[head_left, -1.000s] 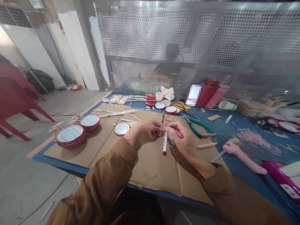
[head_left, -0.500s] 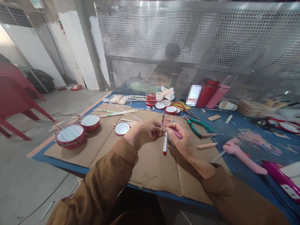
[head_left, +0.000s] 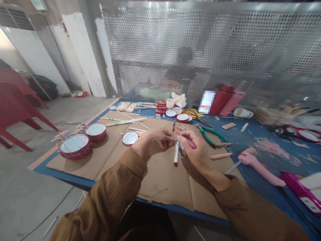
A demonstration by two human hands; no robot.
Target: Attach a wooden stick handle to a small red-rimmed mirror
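My left hand (head_left: 163, 136) is closed, thumb and fingers pinching a thin brownish strip (head_left: 174, 125) that stands up past the fingertips. Close beside it, my right hand (head_left: 196, 144) wraps round a pinkish-purple pen-like tool (head_left: 191, 143), its tip close to the strip. A whitish piece shows under the right fingers, too covered to name. Just below both hands is a white marker (head_left: 176, 154) with a red end, over the cardboard sheet (head_left: 160, 177). A small round red-rimmed piece with a pale face (head_left: 130, 138) lies left of my left hand.
Stacked red-rimmed rounds (head_left: 75, 146) stand at the left. Green-handled pliers (head_left: 207, 137), a pink glue gun (head_left: 260, 169) and loose rubber bands (head_left: 274, 150) lie to the right. Red and pink bottles (head_left: 222, 100) stand before the perforated metal screen (head_left: 150, 40).
Both hands keep nearly the same place and grip. The purple tool has shifted very slightly in my right hand, and the whitish piece beneath those fingers shows more.
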